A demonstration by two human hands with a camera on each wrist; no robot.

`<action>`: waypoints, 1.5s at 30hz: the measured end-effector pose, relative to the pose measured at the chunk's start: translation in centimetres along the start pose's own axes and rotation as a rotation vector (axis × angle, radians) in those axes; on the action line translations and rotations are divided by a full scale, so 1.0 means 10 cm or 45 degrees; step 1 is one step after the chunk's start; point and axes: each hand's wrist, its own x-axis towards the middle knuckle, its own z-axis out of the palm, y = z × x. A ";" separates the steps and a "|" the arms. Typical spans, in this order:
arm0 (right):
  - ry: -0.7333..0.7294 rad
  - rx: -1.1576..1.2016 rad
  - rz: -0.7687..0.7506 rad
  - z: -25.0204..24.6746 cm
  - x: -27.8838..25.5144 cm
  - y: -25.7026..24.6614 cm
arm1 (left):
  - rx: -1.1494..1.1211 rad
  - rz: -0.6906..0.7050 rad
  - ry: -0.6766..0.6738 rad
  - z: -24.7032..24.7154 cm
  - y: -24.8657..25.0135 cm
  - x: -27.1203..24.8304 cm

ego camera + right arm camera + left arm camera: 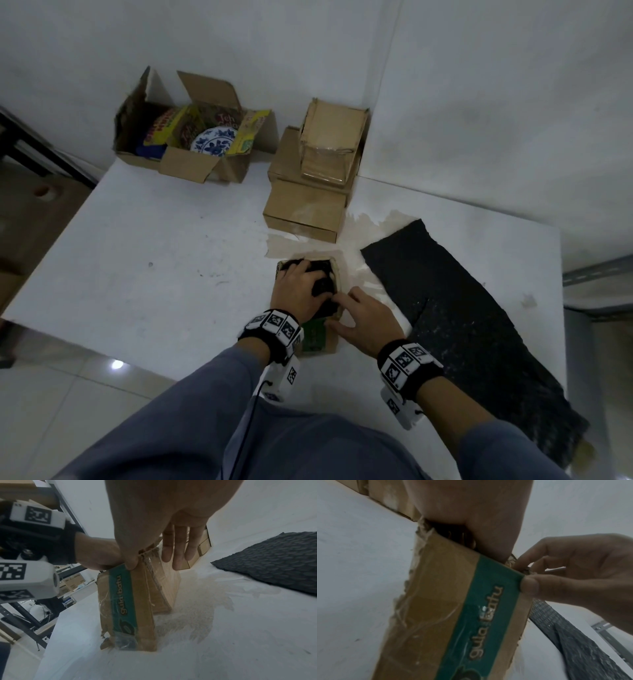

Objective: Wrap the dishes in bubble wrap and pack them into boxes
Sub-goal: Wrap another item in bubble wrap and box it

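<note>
A small cardboard box point(314, 338) with a green band stands open on the white table point(154, 246). Inside it sits a bundle in black bubble wrap point(324, 287); the dish in it is hidden. My left hand point(297, 284) reaches into the box from above, fingers curled over the bundle. My right hand point(342, 310) pinches the box's near right corner between thumb and forefinger. In the left wrist view that pinch point(524, 576) sits at the top of the box point(453, 601). In the right wrist view the thumb lies on the box point(126, 601) and the other fingers point(177, 555) hang straight beside it.
A sheet of black bubble wrap point(462, 308) lies to the right of the box. Closed cardboard boxes point(308, 209) are stacked at the back by the wall. An open carton point(181, 164) at the back left holds a blue-and-white plate point(214, 140).
</note>
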 end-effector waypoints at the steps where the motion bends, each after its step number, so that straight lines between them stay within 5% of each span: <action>1: 0.005 -0.015 -0.003 -0.01 0.00 0.00 | 0.010 -0.003 0.003 0.00 0.01 0.00; 5: 0.000 -0.124 -0.003 -0.02 0.02 -0.02 | 0.097 0.008 0.005 -0.01 0.04 -0.01; 14: -0.329 -0.528 0.112 -0.19 0.14 -0.25 | 0.384 0.053 -0.153 -0.02 0.14 0.00; 24: -0.532 -0.846 0.220 -0.26 0.37 -0.56 | 0.402 0.091 -0.170 0.01 0.13 0.03; 45: -0.491 -0.560 0.265 -0.23 0.32 -0.48 | 0.398 0.037 -0.255 -0.09 0.22 -0.05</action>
